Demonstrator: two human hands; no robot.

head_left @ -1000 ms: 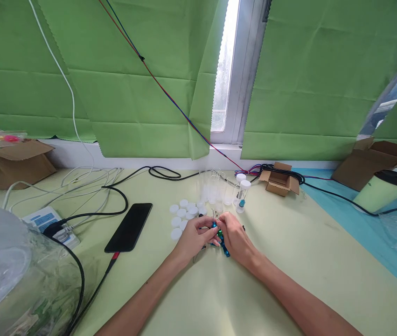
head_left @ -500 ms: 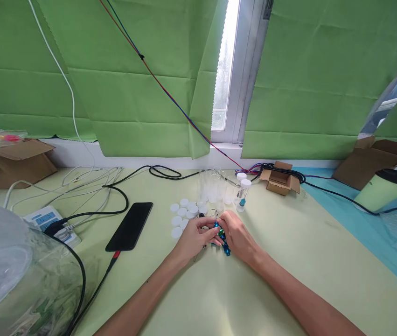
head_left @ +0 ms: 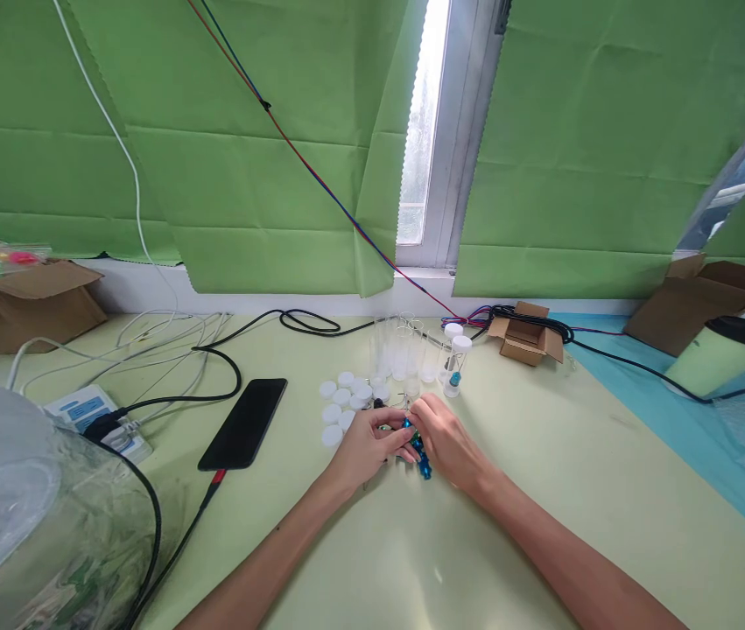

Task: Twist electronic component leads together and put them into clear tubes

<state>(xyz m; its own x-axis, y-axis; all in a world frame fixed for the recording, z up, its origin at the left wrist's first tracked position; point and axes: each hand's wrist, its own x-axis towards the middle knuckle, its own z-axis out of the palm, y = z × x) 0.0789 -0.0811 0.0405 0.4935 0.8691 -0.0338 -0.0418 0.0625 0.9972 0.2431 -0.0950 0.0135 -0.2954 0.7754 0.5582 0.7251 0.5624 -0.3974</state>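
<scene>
My left hand (head_left: 370,444) pinches a small shiny blue piece (head_left: 407,423) with a thin metal wire sticking up from it. Close against it, my right hand (head_left: 444,437) has its fingers curled at the same piece; what its fingertips grip is partly hidden. More shiny blue pieces (head_left: 425,466) lie on the table just under and between the hands. Beyond them stand several clear tubes (head_left: 398,350). White round caps (head_left: 331,435) are spread left of the tubes. One capped tube (head_left: 453,378) on the right has a teal piece inside.
A black phone (head_left: 242,424) with a cable lies to the left, near a white power strip (head_left: 100,420). A large clear plastic container (head_left: 83,525) fills the lower left. Behind to the right are a small open carton (head_left: 523,341) and a green cup (head_left: 717,359).
My hands stay almost in place over the blue pieces. The fingers shift slightly, and the held piece moves a little to the right.
</scene>
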